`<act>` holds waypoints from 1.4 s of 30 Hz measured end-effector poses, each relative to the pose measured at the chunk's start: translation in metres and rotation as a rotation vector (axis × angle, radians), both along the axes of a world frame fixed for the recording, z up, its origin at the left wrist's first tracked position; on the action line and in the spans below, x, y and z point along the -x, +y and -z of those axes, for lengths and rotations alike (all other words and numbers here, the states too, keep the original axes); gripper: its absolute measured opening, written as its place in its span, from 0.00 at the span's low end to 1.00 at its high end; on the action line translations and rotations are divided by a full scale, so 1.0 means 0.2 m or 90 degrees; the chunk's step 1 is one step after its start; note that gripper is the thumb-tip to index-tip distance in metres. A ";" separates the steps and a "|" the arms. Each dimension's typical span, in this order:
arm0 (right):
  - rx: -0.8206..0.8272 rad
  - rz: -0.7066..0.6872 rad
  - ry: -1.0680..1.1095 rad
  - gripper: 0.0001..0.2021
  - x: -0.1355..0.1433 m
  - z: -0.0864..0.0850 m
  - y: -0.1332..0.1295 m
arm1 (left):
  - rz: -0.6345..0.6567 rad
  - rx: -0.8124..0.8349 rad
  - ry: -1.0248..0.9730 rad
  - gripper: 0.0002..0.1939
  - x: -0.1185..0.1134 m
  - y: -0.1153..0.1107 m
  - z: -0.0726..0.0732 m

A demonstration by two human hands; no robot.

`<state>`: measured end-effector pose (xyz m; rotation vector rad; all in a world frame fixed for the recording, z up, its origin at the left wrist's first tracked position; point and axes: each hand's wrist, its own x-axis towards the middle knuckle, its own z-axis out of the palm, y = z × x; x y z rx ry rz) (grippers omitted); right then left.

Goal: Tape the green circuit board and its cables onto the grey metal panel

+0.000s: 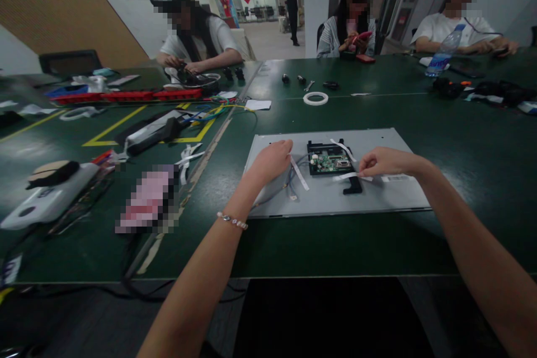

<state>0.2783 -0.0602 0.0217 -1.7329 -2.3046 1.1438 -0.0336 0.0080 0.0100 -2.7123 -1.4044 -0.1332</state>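
Note:
A flat grey panel (319, 204) lies on the table in front of me. On it sits a black bracket (353, 184) framing a green circuit board (331, 163). My left hand (272, 163) is closed at the panel's left part, and a white strip (299, 173) runs down from its fingers. My right hand (388, 162) pinches beside the board, where a curved white strip (343, 147) meets its fingertips. Another white strip (346, 177) passes just under that hand. Thin grey-blue cables (289, 179) lie between my left hand and the board.
A roll of white tape (315, 99) and a small wrench (309, 86) lie beyond the panel. Left are a pink phone-like object (146, 198), a white device (50, 196) and red trays (176, 94). Several people sit across the table; a water bottle (447, 51) stands far right.

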 end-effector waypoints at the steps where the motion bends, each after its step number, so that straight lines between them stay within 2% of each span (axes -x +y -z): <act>1: -0.003 0.008 -0.008 0.12 0.00 0.00 0.00 | -0.001 0.000 0.000 0.10 0.00 0.00 0.00; 6: -0.015 0.029 -0.023 0.12 0.00 0.01 0.00 | 0.012 -0.005 0.000 0.10 0.00 0.00 0.00; 13: -0.016 -0.002 -0.012 0.14 -0.02 0.00 0.00 | 0.012 0.004 0.000 0.09 0.00 0.00 0.00; 17: -0.016 0.014 0.037 0.15 -0.04 -0.02 -0.01 | 0.000 0.001 -0.009 0.10 0.00 0.00 0.00; 19: 0.015 0.033 0.097 0.17 -0.05 -0.05 -0.02 | -0.001 -0.014 -0.054 0.10 -0.01 0.00 0.00; 22: 0.068 0.037 0.186 0.18 -0.03 -0.08 -0.04 | 0.024 -0.019 -0.210 0.09 -0.06 -0.03 -0.03; 24: 0.077 0.013 0.220 0.16 0.00 -0.10 -0.06 | 0.057 0.025 -0.334 0.10 -0.12 -0.08 -0.06; 26: 0.074 -0.019 0.235 0.15 0.03 -0.12 -0.07 | 0.102 0.116 -0.429 0.12 -0.18 -0.14 -0.09; 29: 0.059 -0.047 0.240 0.13 0.06 -0.13 -0.08 | 0.191 0.289 -0.465 0.15 -0.26 -0.25 -0.11; 32: 0.051 -0.050 0.237 0.12 0.06 -0.13 -0.08 | 0.222 0.441 -0.446 0.13 -0.32 -0.32 -0.08; 35: 0.053 -0.035 0.206 0.13 0.03 -0.12 -0.07 | 0.185 0.512 -0.454 0.11 -0.37 -0.34 -0.02; 39: 0.050 -0.007 0.134 0.12 0.00 -0.07 -0.05 | 0.113 0.480 -0.416 0.13 -0.42 -0.37 0.03; 42: 0.040 0.018 0.085 0.11 0.00 -0.04 -0.03 | 0.078 0.328 -0.329 0.16 -0.45 -0.40 0.04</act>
